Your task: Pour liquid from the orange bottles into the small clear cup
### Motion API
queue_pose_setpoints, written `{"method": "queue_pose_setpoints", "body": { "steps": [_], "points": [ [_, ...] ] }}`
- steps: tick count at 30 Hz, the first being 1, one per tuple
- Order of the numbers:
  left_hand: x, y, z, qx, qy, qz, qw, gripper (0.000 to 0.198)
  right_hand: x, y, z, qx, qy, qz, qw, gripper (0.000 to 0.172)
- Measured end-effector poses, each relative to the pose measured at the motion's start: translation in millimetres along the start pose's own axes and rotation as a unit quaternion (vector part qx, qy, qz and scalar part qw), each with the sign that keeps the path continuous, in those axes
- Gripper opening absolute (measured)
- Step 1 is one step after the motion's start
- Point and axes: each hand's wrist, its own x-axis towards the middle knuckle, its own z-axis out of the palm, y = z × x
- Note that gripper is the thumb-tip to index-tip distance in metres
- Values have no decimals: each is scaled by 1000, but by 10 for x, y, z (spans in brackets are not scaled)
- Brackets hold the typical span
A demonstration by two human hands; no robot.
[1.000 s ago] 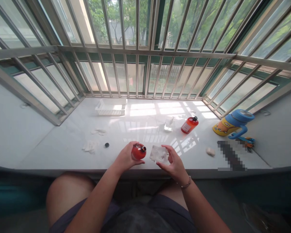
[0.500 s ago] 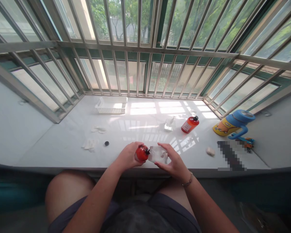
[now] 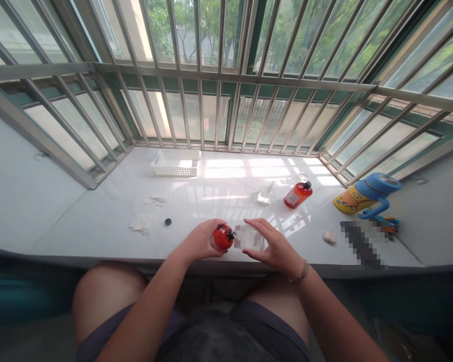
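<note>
Over the counter's front edge, my left hand (image 3: 199, 242) is wrapped round a bottle of red liquid (image 3: 221, 238), which is tilted with its dark neck to the right. That neck meets the near end of a clear, square-sided glass bottle (image 3: 250, 238); whether liquid passes between them I cannot tell. My right hand (image 3: 281, 250) holds the glass bottle, thumb on the near side and fingers on the far side. A small black cap (image 3: 168, 221) lies on the counter to the left of my left hand.
On the white counter (image 3: 219, 198) stand another clear glass bottle (image 3: 265, 194), a black-capped red bottle (image 3: 298, 195) and a blue-and-yellow flask (image 3: 366, 194). A white basket (image 3: 176, 170) sits by the barred window. Crumpled white pieces (image 3: 141, 224) lie left, a beige lump (image 3: 329, 237) right.
My right wrist has turned slightly and shifted right, with the glass bottle still in hand. The red bottle stays at its neck. The whole view has moved a little.
</note>
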Motion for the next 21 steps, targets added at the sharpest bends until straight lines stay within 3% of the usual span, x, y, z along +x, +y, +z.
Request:
{"method": "queue_pose_setpoints", "body": {
  "steps": [21],
  "points": [
    [-14,-21,-23,-32,7,-22,999,76,129,-104,-61,-45,-19,-24,999,75]
  ]
}}
